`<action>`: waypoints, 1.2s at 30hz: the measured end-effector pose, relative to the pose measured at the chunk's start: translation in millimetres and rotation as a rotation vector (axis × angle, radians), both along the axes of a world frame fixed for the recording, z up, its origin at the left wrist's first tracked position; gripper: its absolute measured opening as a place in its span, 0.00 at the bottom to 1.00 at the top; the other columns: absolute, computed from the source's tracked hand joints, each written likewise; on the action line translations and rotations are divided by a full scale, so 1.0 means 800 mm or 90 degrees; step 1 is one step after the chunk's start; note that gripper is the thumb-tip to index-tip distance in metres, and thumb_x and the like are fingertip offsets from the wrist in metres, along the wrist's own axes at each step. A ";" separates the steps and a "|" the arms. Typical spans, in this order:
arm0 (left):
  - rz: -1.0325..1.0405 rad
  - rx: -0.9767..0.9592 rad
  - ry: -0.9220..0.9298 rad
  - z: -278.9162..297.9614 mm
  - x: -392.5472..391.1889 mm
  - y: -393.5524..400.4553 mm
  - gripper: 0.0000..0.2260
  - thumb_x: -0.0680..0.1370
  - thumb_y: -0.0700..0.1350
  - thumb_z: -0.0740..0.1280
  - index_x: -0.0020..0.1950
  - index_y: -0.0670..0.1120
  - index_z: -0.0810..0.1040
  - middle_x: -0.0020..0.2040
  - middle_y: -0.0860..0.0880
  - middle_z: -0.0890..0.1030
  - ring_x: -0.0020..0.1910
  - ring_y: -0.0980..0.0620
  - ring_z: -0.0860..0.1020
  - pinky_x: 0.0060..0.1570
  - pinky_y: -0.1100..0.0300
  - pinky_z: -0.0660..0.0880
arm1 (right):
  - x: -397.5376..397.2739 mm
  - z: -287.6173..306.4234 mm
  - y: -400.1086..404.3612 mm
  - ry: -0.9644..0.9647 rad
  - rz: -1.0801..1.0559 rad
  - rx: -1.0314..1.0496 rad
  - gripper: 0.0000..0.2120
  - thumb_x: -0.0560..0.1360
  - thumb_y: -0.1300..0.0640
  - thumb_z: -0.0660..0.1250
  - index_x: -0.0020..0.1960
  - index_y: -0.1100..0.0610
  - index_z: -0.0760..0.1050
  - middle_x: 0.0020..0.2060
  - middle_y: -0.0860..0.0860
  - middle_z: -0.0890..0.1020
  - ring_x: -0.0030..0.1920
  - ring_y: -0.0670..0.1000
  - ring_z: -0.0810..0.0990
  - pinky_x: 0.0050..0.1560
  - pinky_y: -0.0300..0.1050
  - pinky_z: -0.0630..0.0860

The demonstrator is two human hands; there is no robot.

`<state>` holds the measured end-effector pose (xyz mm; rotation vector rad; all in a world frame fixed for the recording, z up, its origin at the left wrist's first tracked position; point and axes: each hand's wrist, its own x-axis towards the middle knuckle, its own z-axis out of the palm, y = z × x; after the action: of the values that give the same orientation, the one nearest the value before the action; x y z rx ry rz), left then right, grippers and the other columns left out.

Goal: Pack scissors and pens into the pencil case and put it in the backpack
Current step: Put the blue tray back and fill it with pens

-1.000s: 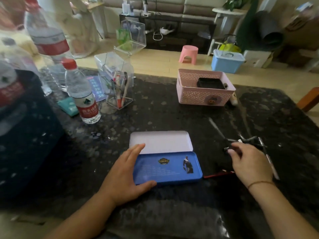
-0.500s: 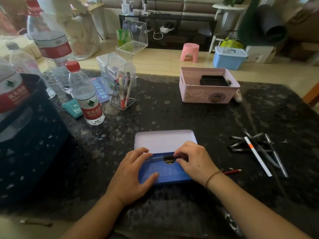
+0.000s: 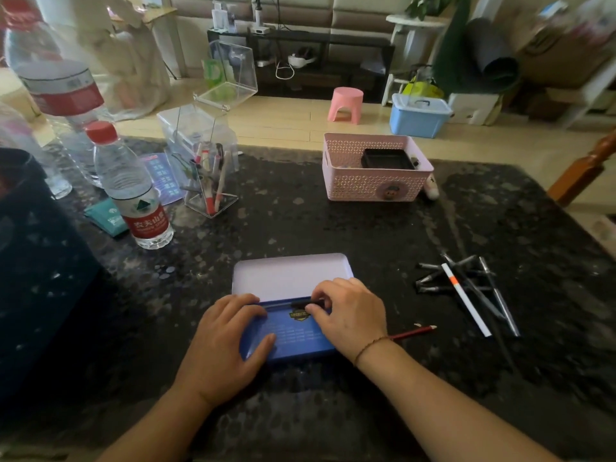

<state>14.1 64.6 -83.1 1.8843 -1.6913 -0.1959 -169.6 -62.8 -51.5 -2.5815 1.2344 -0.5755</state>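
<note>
**Setting a dark pen into the blue tin**

Leaning over the dark speckled table, a person works with both hands on the open pencil case, which lies at the near middle of the tabletop, blue tray toward them and pale lid folded flat behind it. The left hand rests on the case's left end, fingers nearly straight along the tray's far edge and thumb pressed against its near left corner, steadying it without curling round anything. The right hand sits over the case's right half, fingertips bent and pinching a dark pen that lies along the tray's back edge. Just right of the case, partly under that wrist, lies a red pencil. Further right of the case, a loose heap of pens lies crossed, a white one with an orange band on top. Scissors I cannot pick out. Beyond the case to the left stands a water bottle and a clear pen holder; beyond to the right, a pink basket. Left of the case sits a dark, blurred bulk, too unclear to name.
</note>
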 end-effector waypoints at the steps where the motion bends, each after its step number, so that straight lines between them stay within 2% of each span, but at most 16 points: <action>1: -0.004 0.007 0.012 0.000 0.000 0.000 0.17 0.73 0.64 0.61 0.57 0.57 0.74 0.62 0.57 0.74 0.64 0.56 0.70 0.66 0.55 0.67 | 0.000 0.000 0.000 0.001 0.012 -0.004 0.09 0.73 0.44 0.66 0.50 0.46 0.76 0.42 0.42 0.79 0.46 0.45 0.74 0.43 0.42 0.76; 4: -0.022 0.020 0.040 0.000 0.002 -0.001 0.18 0.71 0.65 0.64 0.57 0.59 0.72 0.62 0.59 0.73 0.62 0.56 0.72 0.65 0.54 0.70 | -0.019 0.010 -0.006 -0.016 0.060 -0.017 0.12 0.72 0.46 0.69 0.54 0.47 0.77 0.40 0.43 0.79 0.43 0.45 0.74 0.41 0.41 0.75; 7: -0.041 0.031 0.048 0.002 0.003 -0.001 0.22 0.70 0.67 0.65 0.59 0.60 0.71 0.63 0.60 0.72 0.63 0.58 0.71 0.65 0.57 0.68 | -0.079 0.015 -0.048 -0.060 -0.034 -0.097 0.09 0.71 0.53 0.70 0.51 0.50 0.79 0.38 0.46 0.80 0.41 0.50 0.75 0.39 0.44 0.74; 10: -0.060 0.042 0.031 0.002 0.004 0.001 0.23 0.70 0.67 0.65 0.61 0.60 0.71 0.64 0.62 0.70 0.65 0.60 0.68 0.65 0.63 0.63 | -0.146 0.021 -0.107 0.098 -0.182 -0.089 0.12 0.74 0.56 0.66 0.56 0.51 0.79 0.51 0.50 0.81 0.52 0.56 0.75 0.52 0.50 0.74; 12: -0.084 0.042 0.021 0.004 0.004 0.002 0.23 0.71 0.67 0.65 0.62 0.60 0.70 0.64 0.63 0.69 0.65 0.62 0.67 0.66 0.65 0.62 | -0.170 0.027 -0.140 0.250 -0.246 -0.062 0.14 0.77 0.53 0.60 0.62 0.49 0.75 0.59 0.49 0.78 0.58 0.54 0.72 0.57 0.50 0.72; 13: -0.099 0.040 0.014 0.005 0.003 0.002 0.23 0.71 0.67 0.65 0.63 0.60 0.70 0.64 0.63 0.69 0.65 0.62 0.67 0.68 0.63 0.62 | -0.176 0.029 -0.152 0.318 -0.252 -0.048 0.15 0.78 0.50 0.58 0.64 0.48 0.74 0.61 0.47 0.76 0.60 0.53 0.71 0.58 0.49 0.71; 15: -0.121 0.045 0.003 0.008 0.003 0.002 0.24 0.72 0.68 0.64 0.64 0.60 0.69 0.65 0.62 0.70 0.66 0.62 0.68 0.70 0.53 0.64 | -0.177 0.031 -0.170 0.410 -0.211 -0.026 0.16 0.78 0.46 0.56 0.63 0.45 0.73 0.62 0.45 0.74 0.62 0.52 0.69 0.59 0.49 0.71; 17: -0.139 0.051 0.004 0.012 0.002 0.002 0.25 0.72 0.69 0.63 0.65 0.60 0.68 0.66 0.61 0.70 0.67 0.61 0.68 0.70 0.48 0.64 | -0.170 0.034 -0.181 0.440 -0.167 -0.012 0.15 0.78 0.43 0.56 0.60 0.44 0.76 0.60 0.45 0.74 0.61 0.51 0.68 0.59 0.49 0.71; 20: -0.152 0.053 0.022 0.016 0.001 0.001 0.27 0.72 0.69 0.64 0.67 0.60 0.66 0.66 0.60 0.71 0.66 0.60 0.69 0.69 0.46 0.65 | -0.152 0.045 -0.188 0.466 -0.131 -0.001 0.11 0.75 0.42 0.63 0.54 0.42 0.77 0.59 0.44 0.74 0.60 0.51 0.68 0.57 0.49 0.71; 22: -0.151 0.051 0.023 0.014 0.002 0.002 0.31 0.71 0.69 0.66 0.69 0.59 0.63 0.66 0.59 0.70 0.66 0.59 0.69 0.68 0.46 0.66 | -0.142 0.049 -0.185 0.533 -0.082 -0.025 0.11 0.73 0.42 0.66 0.53 0.42 0.77 0.58 0.43 0.74 0.59 0.50 0.68 0.54 0.47 0.71; 25: -0.137 0.049 0.013 0.011 0.001 0.002 0.36 0.69 0.70 0.67 0.72 0.62 0.58 0.67 0.60 0.69 0.65 0.59 0.68 0.69 0.46 0.67 | -0.137 0.047 -0.174 0.601 -0.008 -0.112 0.10 0.74 0.43 0.64 0.55 0.42 0.76 0.58 0.43 0.74 0.59 0.49 0.68 0.53 0.45 0.70; 27: -0.125 0.043 0.020 0.010 0.000 0.002 0.38 0.68 0.71 0.67 0.73 0.62 0.56 0.67 0.61 0.68 0.65 0.60 0.68 0.69 0.48 0.67 | -0.134 0.048 -0.164 0.471 0.010 -0.168 0.07 0.76 0.48 0.63 0.53 0.45 0.75 0.54 0.46 0.77 0.56 0.51 0.71 0.51 0.46 0.70; 29: -0.119 0.040 0.036 0.009 0.002 0.002 0.41 0.67 0.70 0.68 0.75 0.60 0.56 0.67 0.61 0.69 0.65 0.61 0.68 0.69 0.50 0.67 | -0.125 0.057 -0.144 0.178 0.017 -0.169 0.04 0.75 0.55 0.63 0.50 0.51 0.74 0.45 0.51 0.78 0.49 0.54 0.75 0.46 0.49 0.72; 31: -0.112 0.043 0.056 0.008 0.003 0.002 0.42 0.67 0.70 0.69 0.76 0.60 0.55 0.67 0.61 0.69 0.65 0.61 0.68 0.69 0.52 0.67 | -0.104 0.074 -0.105 -0.109 0.040 -0.106 0.03 0.76 0.59 0.61 0.50 0.55 0.73 0.41 0.52 0.77 0.41 0.50 0.76 0.42 0.43 0.73; 33: -0.105 0.041 0.074 0.007 0.004 0.003 0.43 0.67 0.70 0.69 0.76 0.61 0.54 0.67 0.61 0.70 0.65 0.60 0.69 0.69 0.53 0.67 | -0.079 0.091 -0.060 -0.323 0.061 -0.036 0.04 0.79 0.61 0.59 0.52 0.58 0.71 0.41 0.51 0.78 0.40 0.46 0.77 0.41 0.35 0.73; 36: -0.099 0.037 0.081 0.005 0.004 0.004 0.41 0.68 0.69 0.68 0.76 0.61 0.53 0.66 0.60 0.71 0.65 0.59 0.69 0.68 0.53 0.68 | -0.049 0.094 -0.016 -0.590 -0.016 0.174 0.04 0.79 0.63 0.60 0.53 0.57 0.69 0.42 0.54 0.82 0.41 0.51 0.82 0.39 0.39 0.78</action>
<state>17.2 67.5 -78.9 1.7431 -1.7610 -0.4229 -208.8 -75.7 23.5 -1.6998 0.9083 -1.2937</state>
